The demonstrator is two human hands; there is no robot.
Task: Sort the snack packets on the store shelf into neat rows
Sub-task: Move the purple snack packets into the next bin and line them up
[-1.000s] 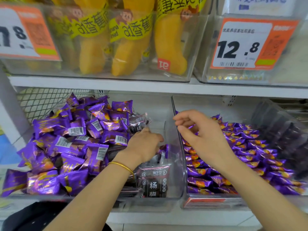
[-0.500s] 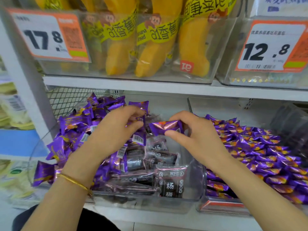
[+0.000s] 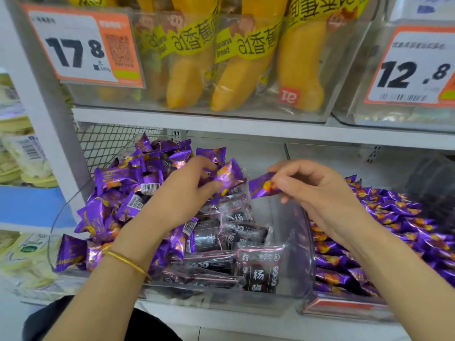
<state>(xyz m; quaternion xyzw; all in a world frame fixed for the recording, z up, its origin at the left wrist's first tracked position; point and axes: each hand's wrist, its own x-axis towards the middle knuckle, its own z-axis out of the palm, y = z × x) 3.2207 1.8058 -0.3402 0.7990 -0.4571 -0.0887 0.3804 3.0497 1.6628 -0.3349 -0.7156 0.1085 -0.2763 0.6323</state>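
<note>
Two hands work over the lower shelf. The left hand (image 3: 182, 193) has its grip closed round a first purple packet (image 3: 227, 177), held above the left clear bin (image 3: 221, 301). The right hand (image 3: 317, 193) pinches a second purple packet (image 3: 263, 188) by one end between thumb and fingertips, just beside the first.

Two clear bins stand side by side. The left one carries a loose heap of purple packets (image 3: 115, 193), too tumbled to count, and several dark packets (image 3: 258, 269). The front dark packet stands upright and reads 杨梅; the others overlap and their print is hard to read. The right bin (image 3: 344, 307) holds rows of purple packets (image 3: 394, 217), cut off at the frame's right edge. One gold bangle (image 3: 125, 262) circles the left wrist.

On the upper shelf, three yellow banana bread packs (image 3: 236, 80) read "a1香蕉" and "Banana Bread"; further packs are half hidden behind a tag. Two orange price tags show 17.8 (image 3: 81, 48) and 12.8 (image 3: 413, 70), their small print blurred.
</note>
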